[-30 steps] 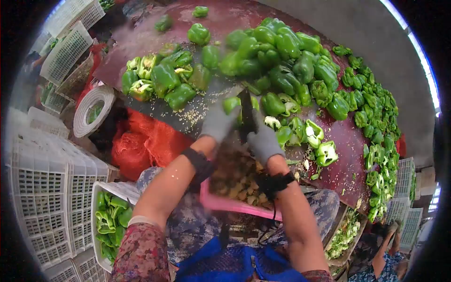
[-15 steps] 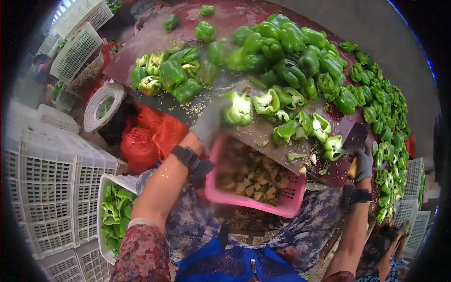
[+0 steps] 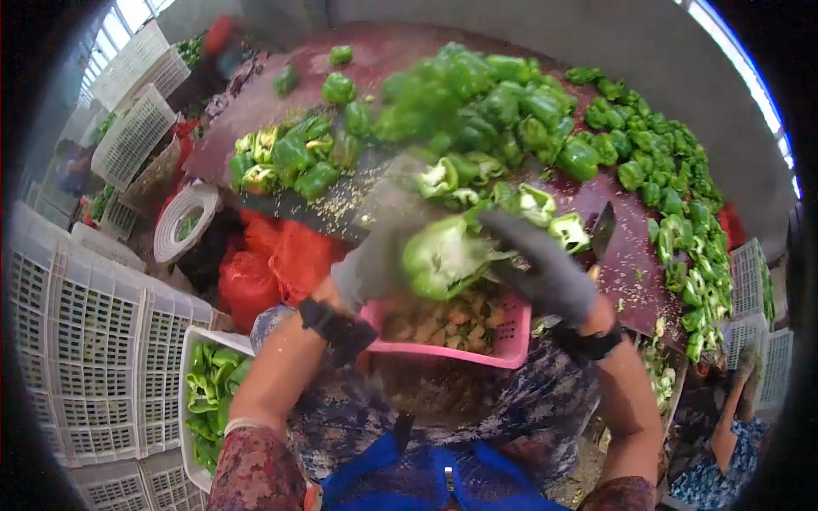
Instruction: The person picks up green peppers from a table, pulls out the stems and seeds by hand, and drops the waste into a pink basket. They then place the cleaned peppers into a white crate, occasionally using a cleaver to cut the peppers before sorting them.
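Observation:
My left hand (image 3: pixel 371 264), in a grey glove, holds a cut-open green pepper (image 3: pixel 443 254) above the pink basket (image 3: pixel 514 334). My right hand (image 3: pixel 550 271), also gloved, grips a knife (image 3: pixel 601 228) whose dark blade points up and to the right. Its fingers reach left into the open side of the pepper. The basket sits on my lap at the table's edge and holds several pepper cores and seeds. Both hands are blurred by motion.
A dark red table (image 3: pixel 626 281) carries a big pile of whole peppers (image 3: pixel 503 106), with cut halves (image 3: pixel 285 157) to the left. A white crate of cut peppers (image 3: pixel 209 383) stands lower left, beside stacked white crates (image 3: pixel 85 341) and a red mesh bag (image 3: pixel 273 255). Another person (image 3: pixel 724 443) crouches lower right.
My right hand has swung back from the table's right edge with the knife to the pepper. My left hand has lifted the pepper off the table over the basket.

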A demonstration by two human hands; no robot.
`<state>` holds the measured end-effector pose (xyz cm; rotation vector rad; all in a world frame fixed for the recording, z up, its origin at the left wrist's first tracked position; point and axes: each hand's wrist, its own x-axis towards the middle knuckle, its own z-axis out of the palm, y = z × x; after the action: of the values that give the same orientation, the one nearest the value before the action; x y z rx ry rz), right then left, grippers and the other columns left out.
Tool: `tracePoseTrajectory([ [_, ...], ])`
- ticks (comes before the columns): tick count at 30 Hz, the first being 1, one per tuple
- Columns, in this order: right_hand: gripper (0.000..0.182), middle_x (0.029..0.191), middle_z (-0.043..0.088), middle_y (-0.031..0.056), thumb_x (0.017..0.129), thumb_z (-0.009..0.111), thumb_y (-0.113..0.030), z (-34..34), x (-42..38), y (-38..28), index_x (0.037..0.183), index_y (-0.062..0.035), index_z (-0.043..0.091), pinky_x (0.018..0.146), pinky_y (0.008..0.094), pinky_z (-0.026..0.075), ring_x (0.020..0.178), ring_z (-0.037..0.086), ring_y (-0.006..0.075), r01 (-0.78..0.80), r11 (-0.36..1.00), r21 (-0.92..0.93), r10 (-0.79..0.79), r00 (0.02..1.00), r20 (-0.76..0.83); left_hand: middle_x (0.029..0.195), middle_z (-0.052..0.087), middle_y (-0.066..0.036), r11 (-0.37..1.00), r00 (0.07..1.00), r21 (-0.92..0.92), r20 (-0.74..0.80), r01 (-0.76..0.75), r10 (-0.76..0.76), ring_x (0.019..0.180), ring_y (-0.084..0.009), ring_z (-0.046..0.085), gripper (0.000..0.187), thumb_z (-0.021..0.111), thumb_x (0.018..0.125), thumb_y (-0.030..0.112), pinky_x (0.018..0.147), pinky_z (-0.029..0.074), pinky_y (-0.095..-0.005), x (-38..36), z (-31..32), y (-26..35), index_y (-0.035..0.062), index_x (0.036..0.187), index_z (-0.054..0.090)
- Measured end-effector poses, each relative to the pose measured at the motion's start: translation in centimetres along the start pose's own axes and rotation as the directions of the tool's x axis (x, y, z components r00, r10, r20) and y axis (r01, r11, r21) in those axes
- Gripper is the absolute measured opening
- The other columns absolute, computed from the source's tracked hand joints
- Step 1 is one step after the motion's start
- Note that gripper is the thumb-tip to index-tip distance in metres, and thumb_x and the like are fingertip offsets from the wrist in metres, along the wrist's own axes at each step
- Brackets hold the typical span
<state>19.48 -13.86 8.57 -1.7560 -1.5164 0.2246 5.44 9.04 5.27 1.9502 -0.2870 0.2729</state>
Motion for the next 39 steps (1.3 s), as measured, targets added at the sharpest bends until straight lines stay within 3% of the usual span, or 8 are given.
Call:
tracePoseTrajectory([
  [2, 0.046, 0.115, 0.063, 0.0167, 0.085, 0.069, -0.004, 1.4, -0.2, -1.8, 0.13, -0.0072, 0.059, 0.088, 0.0389, 0.052, 0.104, 0.063, 0.0325, 0.019, 0.999, -0.05, -0.017, 0.999, 0.043, 0.12, 0.065, -0.008, 0.702, 0.934, -0.645, 0.054, 0.302, -0.352, 0.104, -0.0132, 0.062, 0.073, 0.082, 0.068, -0.001, 0.091, 0.052, -0.0316, -0.9, 0.9, -1.3, 0.0032, 0.134, 0.052],
  [7, 0.025, 0.103, 0.065, 0.0151, 0.085, 0.071, -0.007, 6.2, -1.4, -4.0, 0.11, -0.0037, 0.067, 0.075, 0.034, 0.052, 0.088, 0.065, 0.0265, -0.145, 0.957, 0.252, 0.202, 0.955, -0.217, 0.127, 0.061, -0.007, 0.22, 0.873, -0.952, 0.086, 0.215, -0.481, 0.115, -0.022, 0.061, 0.059, 0.058, 0.096, 0.046, 0.095, 0.053, -0.0399, -4.6, 2.3, 5.1, 0.0078, 0.139, 0.046],
  [8, 0.023, 0.101, 0.065, 0.0147, 0.086, 0.071, -0.008, 7.0, -1.4, -4.5, 0.108, -0.0033, 0.068, 0.075, 0.0332, 0.052, 0.086, 0.065, 0.0253, -0.083, 0.993, 0.082, 0.106, 0.937, -0.332, 0.123, 0.063, -0.008, 0.501, 0.884, -0.861, -0.163, 0.09, -0.438, 0.108, -0.023, 0.064, 0.065, 0.041, 0.098, 0.061, 0.088, 0.056, -0.0391, -4.9, 3.6, 5.6, 0.0093, 0.138, 0.047],
  [11, 0.018, 0.096, 0.065, 0.0131, 0.086, 0.071, -0.008, 8.4, -1.4, -7.8, 0.104, -0.0035, 0.069, 0.072, 0.0311, 0.051, 0.08, 0.064, 0.022, -0.109, 0.932, 0.345, 0.248, 0.887, -0.39, 0.118, 0.064, -0.008, 0.511, 0.856, -0.858, -0.226, 0.051, -0.465, 0.1, -0.0214, 0.065, 0.059, 0.046, 0.098, 0.055, 0.082, 0.056, -0.0369, -6.7, 4.8, 5.2, 0.0088, 0.136, 0.049],
  [21, 0.053, 0.122, 0.057, 0.0232, 0.076, 0.072, -0.008, 5.6, -1.9, -12.8, 0.127, -0.0075, 0.058, 0.086, 0.0457, 0.051, 0.102, 0.06, 0.0397, 0.166, 0.951, -0.262, -0.163, 0.986, 0.032, 0.121, 0.064, -0.011, 0.406, 0.801, -0.914, -0.246, -0.004, -0.546, 0.108, -0.0233, 0.063, 0.051, 0.048, 0.1, 0.037, 0.096, 0.05, -0.0365, -9.7, 6.0, 5.4, 0.0005, 0.135, 0.05],
  [24, 0.064, 0.132, 0.055, 0.0215, 0.082, 0.065, -0.015, 6.4, -2.3, -12.4, 0.143, -0.0119, 0.045, 0.086, 0.048, 0.053, 0.104, 0.061, 0.0432, 0.192, 0.938, -0.289, -0.14, 0.971, 0.192, 0.125, 0.062, -0.007, 0.795, 0.705, -0.598, -0.518, 0.107, -0.484, 0.107, -0.0176, 0.062, 0.066, 0.059, 0.095, 0.041, 0.089, 0.052, -0.0341, -10.9, 5.1, 5.4, 0.0052, 0.147, 0.039],
  [29, 0.065, 0.122, 0.062, 0.0119, 0.077, 0.074, 0.005, 10.3, -3.3, -6.6, 0.136, 0.0028, 0.048, 0.088, 0.0315, 0.052, 0.105, 0.064, 0.0203, -0.267, 0.679, 0.684, 0.029, 0.941, 0.338, 0.115, 0.063, -0.008, 0.76, 0.818, -0.649, -0.416, 0.04, -0.398, 0.097, -0.0162, 0.062, 0.055, 0.068, 0.091, 0.031, 0.083, 0.052, -0.0314, -10.8, 6.1, 2.6, 0.0035, 0.135, 0.049],
  [39, 0.044, 0.125, 0.059, 0.0157, 0.095, 0.06, -0.028, 14.3, -2.7, -5.7, 0.13, -0.0019, 0.054, 0.091, 0.0429, 0.053, 0.112, 0.06, 0.0291, -0.638, 0.036, 0.769, 0.137, 0.766, 0.629, 0.075, 0.067, -0.005, 0.439, 0.782, -0.882, -0.15, 0.172, -0.606, 0.065, -0.0175, 0.063, 0.022, 0.058, 0.09, 0.026, 0.064, 0.053, -0.0321, -10.7, 7.5, 4.8, 0.0066, 0.086, 0.067],
])
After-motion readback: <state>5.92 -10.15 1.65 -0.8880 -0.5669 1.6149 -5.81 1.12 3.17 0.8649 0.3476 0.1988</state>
